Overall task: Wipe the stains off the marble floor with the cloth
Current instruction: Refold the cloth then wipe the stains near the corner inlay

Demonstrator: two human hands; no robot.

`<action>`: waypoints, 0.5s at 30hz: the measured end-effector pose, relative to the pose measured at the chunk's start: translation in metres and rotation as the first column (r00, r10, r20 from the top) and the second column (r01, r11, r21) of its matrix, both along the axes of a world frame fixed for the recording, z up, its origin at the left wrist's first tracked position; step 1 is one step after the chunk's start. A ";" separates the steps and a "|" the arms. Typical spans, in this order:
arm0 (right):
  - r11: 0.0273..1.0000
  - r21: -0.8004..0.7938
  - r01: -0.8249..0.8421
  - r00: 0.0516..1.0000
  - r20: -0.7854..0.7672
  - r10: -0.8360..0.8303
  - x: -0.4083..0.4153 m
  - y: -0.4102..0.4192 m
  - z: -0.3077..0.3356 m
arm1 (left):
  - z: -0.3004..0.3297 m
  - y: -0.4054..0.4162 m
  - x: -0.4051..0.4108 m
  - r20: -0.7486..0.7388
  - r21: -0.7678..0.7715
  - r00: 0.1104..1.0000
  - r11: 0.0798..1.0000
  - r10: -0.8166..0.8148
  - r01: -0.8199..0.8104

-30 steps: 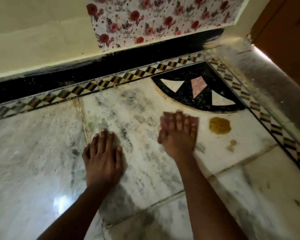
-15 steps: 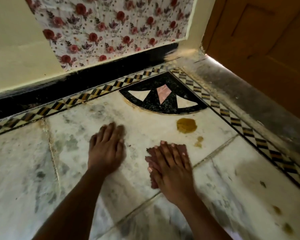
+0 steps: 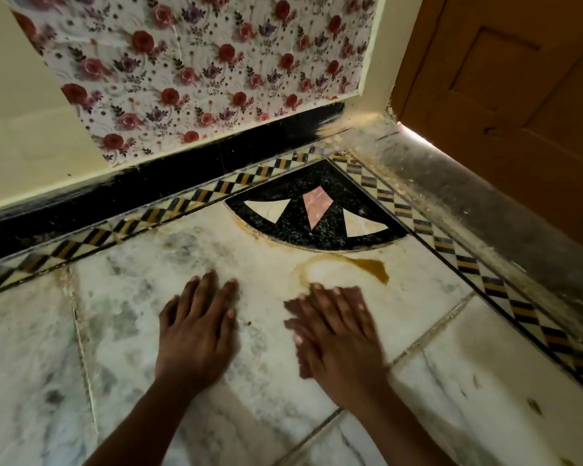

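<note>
- Marble floor [image 3: 182, 415]: pale veined slabs run under both palms; beyond the fingertips lie a chequered border strip [image 3: 169, 215] and a black fan-shaped inlay [image 3: 303, 230].
- Right hand [image 3: 337, 338]: flat, fingers straight and together, pressing the cloth to the floor. It is motion-blurred, so I judge a wiping stroke is under way.
- Left hand [image 3: 196, 327]: palm down on bare marble beside the right, fingers straight and slightly spread, holding nothing; it looks like a brace.
- Cloth [image 3: 354, 292]: dull reddish, almost wholly hidden under the right hand, showing only at the fingertips and along the thumb side.
- Mustard stain [image 3: 372, 265]: half a second ago it was a solid round blot with smaller spots beside it; now it is a thin ring with a wedge of residue just beyond the right fingertips. The first pass has lifted most of it, but smeared it wider.
- Small dark spots [image 3: 534, 406]: well right of the right wrist, untouched, so work remains.
</note>
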State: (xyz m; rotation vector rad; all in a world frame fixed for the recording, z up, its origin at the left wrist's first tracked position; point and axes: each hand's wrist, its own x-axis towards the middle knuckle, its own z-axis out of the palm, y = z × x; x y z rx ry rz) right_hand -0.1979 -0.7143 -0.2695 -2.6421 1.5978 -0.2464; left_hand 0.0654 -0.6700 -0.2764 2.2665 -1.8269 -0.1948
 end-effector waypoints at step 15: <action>0.993 0.058 0.102 0.990 -0.105 -0.096 -0.039 -0.045 -0.004 | 0.001 -0.003 0.002 0.010 0.033 1.000 0.999 0.003 -0.004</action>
